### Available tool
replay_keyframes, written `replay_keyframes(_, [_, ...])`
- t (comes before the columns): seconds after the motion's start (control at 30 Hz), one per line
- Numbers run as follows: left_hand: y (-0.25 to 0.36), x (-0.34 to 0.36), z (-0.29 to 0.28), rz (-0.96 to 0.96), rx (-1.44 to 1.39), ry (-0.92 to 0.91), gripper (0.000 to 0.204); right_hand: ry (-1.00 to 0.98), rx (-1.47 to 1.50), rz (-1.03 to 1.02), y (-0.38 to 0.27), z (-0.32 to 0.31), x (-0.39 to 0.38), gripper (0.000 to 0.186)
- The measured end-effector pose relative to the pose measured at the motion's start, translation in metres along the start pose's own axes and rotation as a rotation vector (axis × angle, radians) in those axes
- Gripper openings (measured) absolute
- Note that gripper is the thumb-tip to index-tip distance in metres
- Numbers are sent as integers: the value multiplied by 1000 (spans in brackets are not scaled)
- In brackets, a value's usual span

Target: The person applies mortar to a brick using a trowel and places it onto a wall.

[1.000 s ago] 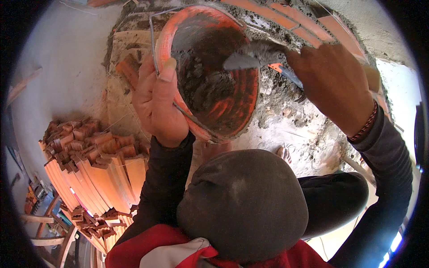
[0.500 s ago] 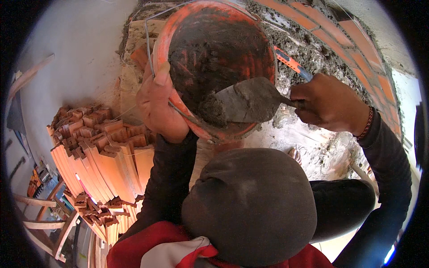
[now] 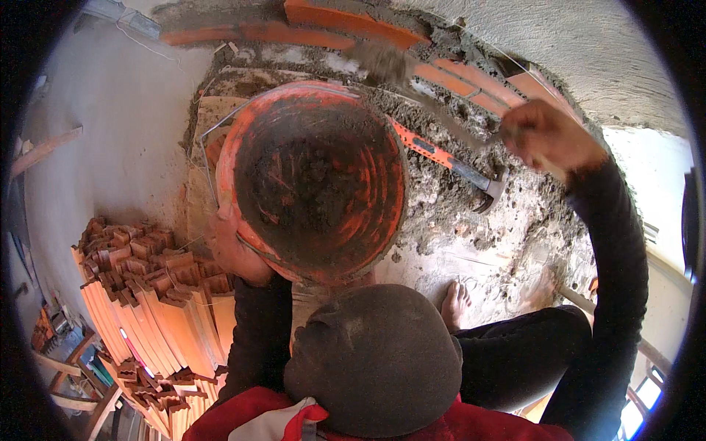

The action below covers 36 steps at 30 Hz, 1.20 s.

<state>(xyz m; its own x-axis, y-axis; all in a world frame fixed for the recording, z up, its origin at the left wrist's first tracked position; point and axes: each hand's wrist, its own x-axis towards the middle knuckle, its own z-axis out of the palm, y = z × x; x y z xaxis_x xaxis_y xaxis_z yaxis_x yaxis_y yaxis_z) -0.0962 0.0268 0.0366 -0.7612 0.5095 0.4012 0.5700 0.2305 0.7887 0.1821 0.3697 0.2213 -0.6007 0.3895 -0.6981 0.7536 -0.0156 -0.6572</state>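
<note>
My left hand [image 3: 241, 248] grips the left rim of an orange bucket [image 3: 229, 173], thumb over the edge. Grey mortar [image 3: 309, 184] coats the bucket's inside and lies at its bottom. My right hand [image 3: 548, 140], smeared by motion, is closed round the handle of a trowel [image 3: 384, 65]. The trowel's blurred blade is up by the low brick course, beyond the bucket. A claw hammer [image 3: 448, 162] with an orange and dark handle lies on the mortar-strewn ground between the bucket and my right hand.
A curved course of red bricks [image 3: 353, 20] with mortar joints runs along the far side. Stacked hollow clay bricks [image 3: 154, 294] stand at the left beside a pale wall [image 3: 140, 125]. A bare foot [image 3: 456, 303] rests near the bucket. Wooden pieces [image 3: 73, 367] lie at the far left.
The trowel has left the bucket and swung up and away to the brick course, with my right hand moving up. The view has shifted, so the bucket sits lower left and the whole hammer shows.
</note>
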Motion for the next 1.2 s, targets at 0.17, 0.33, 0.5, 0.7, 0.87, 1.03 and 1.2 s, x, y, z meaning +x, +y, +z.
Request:
replay_keyframes(0.17, [17,7,-2,-381,-408,32,25,161,-186,14,4,-10,12,14])
replay_keyframes(0.33, [52,26,14,-609,-1052,74,22,346,-670,-287,31,0,17,24])
replay_keyframes(0.5, [25,11,2,-409,-621,55,26,231,-521,-162,41,11,33,30])
replay_keyframes(0.7, [57,27,10,-689,-958,64,29,331,-571,-393,75,1,82,34])
replay_keyframes(0.87, [45,19,5,-574,-721,30,32,351,-501,-301,80,-14,78,35])
replay_keyframes(1.03, [62,26,11,-615,-797,69,32,283,-153,-76,68,-19,56,34])
replay_keyframes(1.2, [53,23,16,-479,-783,72,31,252,119,-54,60,-17,57,32])
